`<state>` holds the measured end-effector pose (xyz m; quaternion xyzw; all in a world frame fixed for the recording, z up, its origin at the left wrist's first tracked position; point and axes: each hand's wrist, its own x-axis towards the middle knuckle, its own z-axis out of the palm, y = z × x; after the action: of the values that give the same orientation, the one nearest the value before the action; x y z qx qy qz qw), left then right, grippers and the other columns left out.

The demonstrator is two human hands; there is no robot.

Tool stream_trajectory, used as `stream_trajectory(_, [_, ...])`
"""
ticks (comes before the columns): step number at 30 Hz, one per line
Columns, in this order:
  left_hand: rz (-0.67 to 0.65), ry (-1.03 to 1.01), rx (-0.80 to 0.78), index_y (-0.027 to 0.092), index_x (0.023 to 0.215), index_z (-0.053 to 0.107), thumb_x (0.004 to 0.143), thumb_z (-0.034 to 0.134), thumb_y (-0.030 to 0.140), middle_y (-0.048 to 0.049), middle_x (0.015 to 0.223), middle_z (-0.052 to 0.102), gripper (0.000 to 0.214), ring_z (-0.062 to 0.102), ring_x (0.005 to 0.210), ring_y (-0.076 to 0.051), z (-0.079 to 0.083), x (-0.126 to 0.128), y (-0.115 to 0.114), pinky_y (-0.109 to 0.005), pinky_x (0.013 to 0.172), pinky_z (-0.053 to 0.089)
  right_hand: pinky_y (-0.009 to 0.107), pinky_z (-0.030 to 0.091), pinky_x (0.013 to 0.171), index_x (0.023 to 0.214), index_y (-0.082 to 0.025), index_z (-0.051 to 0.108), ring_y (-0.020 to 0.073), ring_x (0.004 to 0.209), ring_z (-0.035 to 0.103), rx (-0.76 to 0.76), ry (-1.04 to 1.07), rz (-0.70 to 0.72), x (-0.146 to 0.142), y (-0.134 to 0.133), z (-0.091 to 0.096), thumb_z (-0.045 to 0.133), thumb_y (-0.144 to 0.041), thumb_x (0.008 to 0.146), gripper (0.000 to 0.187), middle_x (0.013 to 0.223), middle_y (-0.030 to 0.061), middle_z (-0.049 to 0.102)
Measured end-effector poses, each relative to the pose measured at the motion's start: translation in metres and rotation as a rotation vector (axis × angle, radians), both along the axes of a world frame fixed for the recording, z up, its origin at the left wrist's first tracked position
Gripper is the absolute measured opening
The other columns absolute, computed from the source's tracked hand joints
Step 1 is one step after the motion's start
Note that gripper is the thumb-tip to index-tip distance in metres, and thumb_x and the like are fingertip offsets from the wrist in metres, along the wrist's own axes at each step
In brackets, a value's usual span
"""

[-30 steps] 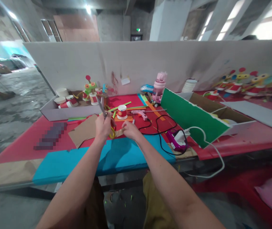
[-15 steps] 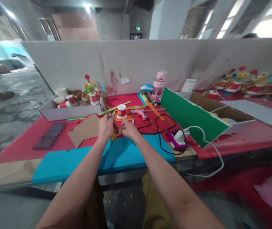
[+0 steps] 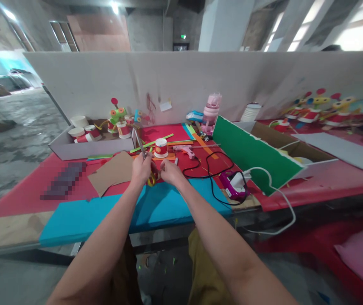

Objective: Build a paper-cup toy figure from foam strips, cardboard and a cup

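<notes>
My left hand (image 3: 141, 169) is closed around a pair of scissors (image 3: 151, 179), its yellow handles hanging below the palm and its blades pointing up and away. Close by on the right, my right hand (image 3: 170, 171) has its fingers pinched together; whatever they hold is too small and hidden to name. Both hands are over the front of the red table covering, just above a blue sheet (image 3: 105, 216). A red-and-white paper cup (image 3: 161, 148) stands upside down on an orange piece beyond them. Right of the cup lies a pink glue gun (image 3: 185, 150).
Brown cardboard (image 3: 113, 171) lies to the left. A white box (image 3: 86, 149) holds paper cups and a green figure (image 3: 118, 114). On the right are a purple power strip (image 3: 232, 186) with cables and a box with a green side (image 3: 251, 156). A partition (image 3: 181, 80) stands behind.
The view has shifted slightly, so everything on the table sits a little further left. Both hands keep nearly the same pose, the scissors still in the left.
</notes>
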<state>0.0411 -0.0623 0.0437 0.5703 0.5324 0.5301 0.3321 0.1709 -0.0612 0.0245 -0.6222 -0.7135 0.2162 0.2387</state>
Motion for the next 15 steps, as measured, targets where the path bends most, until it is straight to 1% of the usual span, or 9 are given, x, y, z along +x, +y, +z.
stream_trajectory(3, [-0.026, -0.037, -0.027, 0.018, 0.088, 0.060, 0.085, 0.045, 0.042, -0.0018, 0.052, 0.062, 0.029, 0.059, 0.048, -0.019, -0.003, 0.000, 0.002, -0.027, 0.047, 0.042, 0.024, 0.034, 0.059, 0.090, -0.022, 0.056, 0.0178, 0.074, 0.057, 0.028, 0.060, 0.031, 0.009, -0.001, 0.000, 0.053, -0.020, 0.077, 0.013, 0.079, 0.0016, 0.064])
stream_trajectory(6, [-0.022, -0.052, -0.031, 0.018, 0.088, 0.060, 0.085, 0.046, 0.043, -0.0015, 0.051, 0.061, 0.029, 0.057, 0.046, -0.019, 0.000, 0.000, 0.000, -0.026, 0.046, 0.041, 0.022, 0.032, 0.057, 0.090, -0.022, 0.057, 0.0144, 0.066, 0.054, 0.022, 0.122, 0.052, 0.017, -0.001, -0.001, 0.050, -0.016, 0.077, 0.016, 0.070, -0.0019, 0.059])
stream_trajectory(8, [-0.011, -0.046, -0.001, 0.018, 0.087, 0.059, 0.085, 0.046, 0.044, -0.0008, 0.050, 0.060, 0.029, 0.056, 0.044, -0.017, 0.005, 0.001, -0.003, -0.026, 0.046, 0.040, 0.022, 0.031, 0.056, 0.092, -0.022, 0.057, 0.0140, 0.063, 0.052, 0.018, 0.142, 0.060, 0.019, 0.000, -0.002, 0.051, -0.015, 0.075, 0.019, 0.067, -0.0030, 0.057])
stream_trajectory(12, [0.002, -0.016, 0.106, 0.019, 0.085, 0.058, 0.087, 0.043, 0.048, 0.0001, 0.050, 0.059, 0.032, 0.054, 0.043, -0.016, 0.010, 0.000, -0.007, -0.025, 0.047, 0.041, 0.023, 0.031, 0.056, 0.094, -0.022, 0.057, 0.0151, 0.064, 0.051, 0.021, 0.142, 0.083, 0.014, 0.002, -0.002, 0.054, -0.017, 0.071, 0.024, 0.070, -0.0023, 0.059])
stream_trajectory(15, [0.016, 0.031, 0.076, 0.019, 0.083, 0.059, 0.085, 0.046, 0.046, 0.0003, 0.049, 0.058, 0.029, 0.056, 0.045, -0.017, 0.006, 0.001, -0.007, -0.026, 0.048, 0.042, 0.024, 0.030, 0.057, 0.095, -0.022, 0.057, 0.0156, 0.065, 0.052, 0.058, 0.114, 0.072, 0.011, 0.001, -0.001, 0.054, -0.016, 0.071, 0.025, 0.072, -0.0018, 0.060])
